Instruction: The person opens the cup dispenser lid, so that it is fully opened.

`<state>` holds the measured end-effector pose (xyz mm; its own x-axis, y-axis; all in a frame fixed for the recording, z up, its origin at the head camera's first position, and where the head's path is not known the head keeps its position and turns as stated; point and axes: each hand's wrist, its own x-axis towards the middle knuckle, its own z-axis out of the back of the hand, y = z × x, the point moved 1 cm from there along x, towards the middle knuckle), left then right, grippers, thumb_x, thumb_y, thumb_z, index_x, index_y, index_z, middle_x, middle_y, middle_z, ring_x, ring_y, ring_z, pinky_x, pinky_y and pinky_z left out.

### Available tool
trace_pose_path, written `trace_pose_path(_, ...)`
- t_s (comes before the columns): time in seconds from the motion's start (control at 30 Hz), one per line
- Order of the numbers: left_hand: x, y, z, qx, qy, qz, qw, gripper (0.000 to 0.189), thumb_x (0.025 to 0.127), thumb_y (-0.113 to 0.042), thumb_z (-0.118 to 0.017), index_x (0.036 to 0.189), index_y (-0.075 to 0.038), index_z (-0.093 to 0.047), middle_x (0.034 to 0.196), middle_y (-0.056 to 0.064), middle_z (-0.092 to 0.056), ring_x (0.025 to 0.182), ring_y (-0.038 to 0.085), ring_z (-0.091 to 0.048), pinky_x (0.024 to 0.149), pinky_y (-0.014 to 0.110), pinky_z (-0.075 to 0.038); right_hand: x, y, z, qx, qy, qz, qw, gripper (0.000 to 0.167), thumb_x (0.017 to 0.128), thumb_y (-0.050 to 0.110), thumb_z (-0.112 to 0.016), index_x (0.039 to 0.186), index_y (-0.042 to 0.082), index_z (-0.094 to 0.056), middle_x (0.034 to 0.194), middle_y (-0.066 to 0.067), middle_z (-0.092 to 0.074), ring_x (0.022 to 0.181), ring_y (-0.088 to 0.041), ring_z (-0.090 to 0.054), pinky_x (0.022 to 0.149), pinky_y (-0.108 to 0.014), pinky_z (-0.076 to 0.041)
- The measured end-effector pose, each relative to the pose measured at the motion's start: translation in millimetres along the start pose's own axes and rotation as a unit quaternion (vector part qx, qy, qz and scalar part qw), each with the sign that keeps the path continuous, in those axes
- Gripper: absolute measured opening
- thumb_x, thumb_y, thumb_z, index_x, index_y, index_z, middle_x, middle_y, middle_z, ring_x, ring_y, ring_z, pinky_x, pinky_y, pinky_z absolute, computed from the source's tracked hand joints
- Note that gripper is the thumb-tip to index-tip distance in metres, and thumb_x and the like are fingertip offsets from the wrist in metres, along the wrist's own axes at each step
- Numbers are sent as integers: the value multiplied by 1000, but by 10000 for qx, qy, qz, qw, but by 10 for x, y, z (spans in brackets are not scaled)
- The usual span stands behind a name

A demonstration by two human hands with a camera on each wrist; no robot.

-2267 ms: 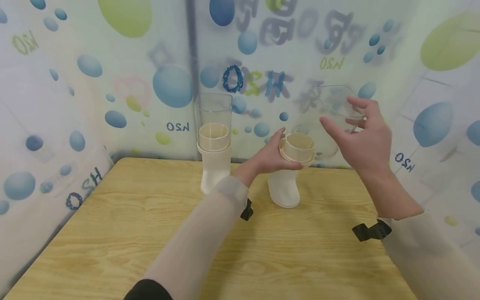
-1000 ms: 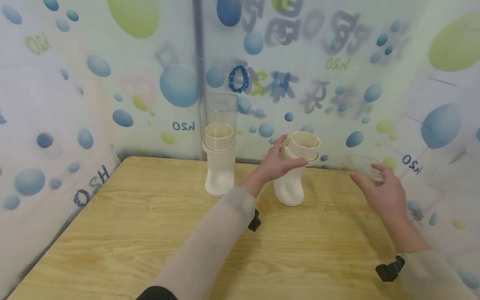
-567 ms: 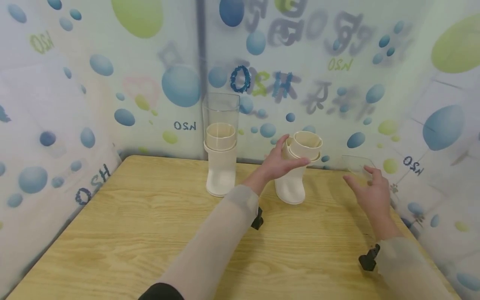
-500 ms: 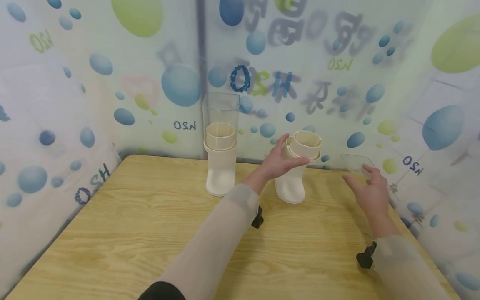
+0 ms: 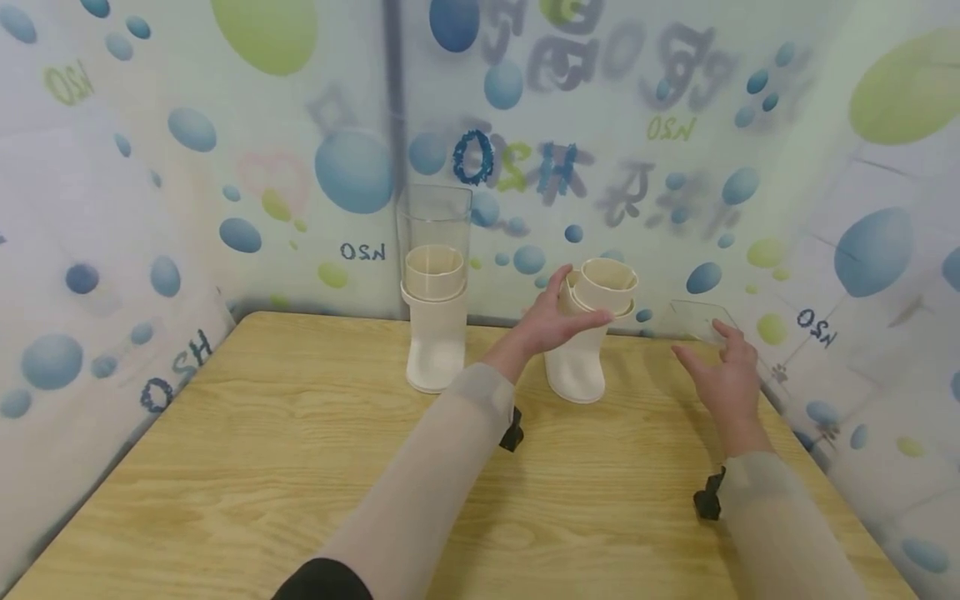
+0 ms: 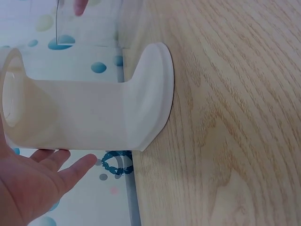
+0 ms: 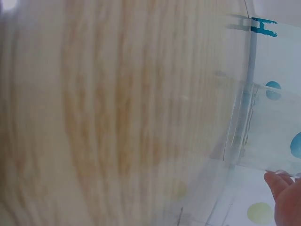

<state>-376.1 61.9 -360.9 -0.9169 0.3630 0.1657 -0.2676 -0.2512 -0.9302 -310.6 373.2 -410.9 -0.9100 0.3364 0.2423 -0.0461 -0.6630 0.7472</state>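
Observation:
My left hand (image 5: 543, 321) holds the upper part of a white boot-shaped dispenser base (image 5: 577, 362), its thumb across the front. The base stands on the table, a cream ring collar (image 5: 607, 283) at its top. In the left wrist view the fingers (image 6: 77, 172) lie along the side of its neck. Right of it, my right hand (image 5: 727, 375) holds a clear plastic container (image 5: 701, 321) between thumb and fingers, low at the table's far right. The right wrist view shows fingertips (image 7: 277, 181) at the clear wall.
A second white boot-shaped base (image 5: 437, 346) stands to the left with a clear container (image 5: 435, 208) upright on top. Both are near the back edge of the wooden table (image 5: 300, 467). A curtain (image 5: 300, 208) with blue and green dots hangs behind and at the sides.
The right hand has brought the clear container down from beside the left-held base to the right of the table, then shifted it slightly left. The left hand keeps its hold on the base.

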Motion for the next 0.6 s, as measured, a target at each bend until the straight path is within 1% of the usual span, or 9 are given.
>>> trace_pose_path(0.1,9,-8,6,27,-13,17,10000,116,89,-59,-85,177,-35,-12,177,15,-35,158,38,-43,127,59,-40,8,9,-11,-25,-30,20,10000,99,100,63,-74,175,19,-26,175,-29,-23,154,-58,-39,121,-72,-39)
trace_pose_path(0.27,18,-13,9,61,-24,13,10000,117,89,-59,-85,177,-34,-12,177,14,-34,158,37,-42,127,59,-39,26,14,-27,-98,-7,14,10000,100,100,63,-73,176,21,-23,176,-29,-21,155,-58,-39,121,-73,-39)
trace_pose_path(0.6,23,-8,-17,21,-29,-39,10000,118,90,-59,-84,178,-33,-10,178,14,-33,159,37,-41,128,59,-38,35,-37,-37,-223,3,92,9997,101,100,63,-73,176,22,-21,173,-31,-24,152,-59,-41,119,-74,-39)
